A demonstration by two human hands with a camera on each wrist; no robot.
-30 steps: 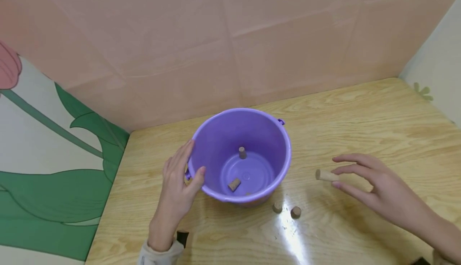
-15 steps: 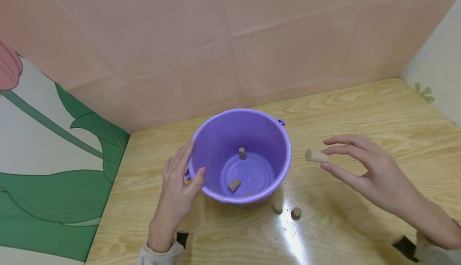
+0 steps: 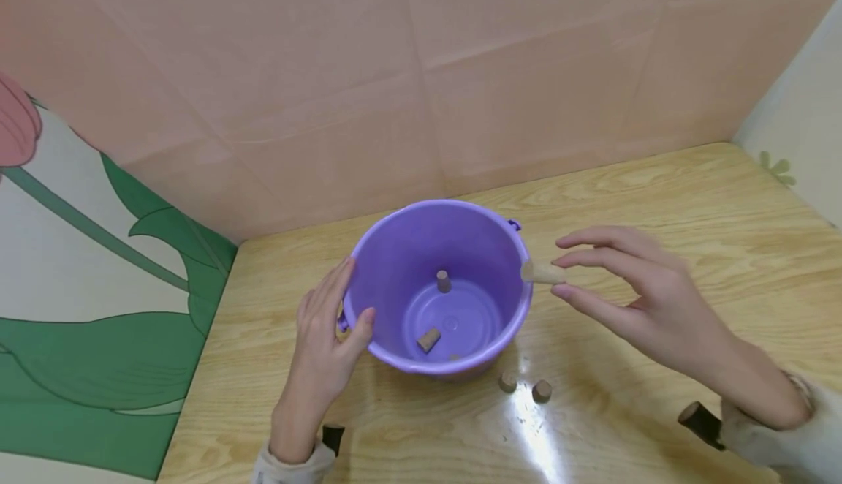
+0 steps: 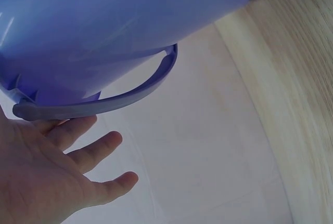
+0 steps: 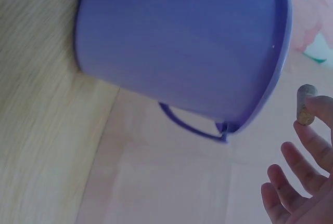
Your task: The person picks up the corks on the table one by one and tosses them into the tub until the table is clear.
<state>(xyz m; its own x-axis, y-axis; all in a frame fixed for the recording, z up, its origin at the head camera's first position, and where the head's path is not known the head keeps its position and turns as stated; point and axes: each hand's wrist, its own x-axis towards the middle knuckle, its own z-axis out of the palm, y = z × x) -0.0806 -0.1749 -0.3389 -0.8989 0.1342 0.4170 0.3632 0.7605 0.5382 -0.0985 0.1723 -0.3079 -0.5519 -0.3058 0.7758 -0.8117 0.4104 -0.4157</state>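
Note:
A purple bucket (image 3: 454, 250) stands on the wooden table. My left hand (image 3: 324, 330) rests at its left rim, thumb at the front edge. In the left wrist view, the fingers (image 4: 96, 154) of that hand stretch out, spread, beside the bucket's handle (image 4: 119, 103). Between thumb and index finger, my right hand (image 3: 631, 294) pinches a cork stopper (image 3: 542, 273); its far end overlaps the bucket's right rim in the head view. Inside the bucket, one cork (image 3: 444, 281) stands up and another (image 3: 429, 340) lies on its side.
Two more corks (image 3: 507, 382) (image 3: 542, 391) are on the table in front of the bucket, by a bright glare. Behind it hangs a pinkish cloth (image 3: 329, 89). Painted leaves (image 3: 92, 360) cover the left wall. Dark pieces (image 3: 700, 424) stick out at both wrists.
My right hand has moved left and upward in the head view, carrying the cork from over the table to the bucket's right rim. The left hand and bucket have stayed in place.

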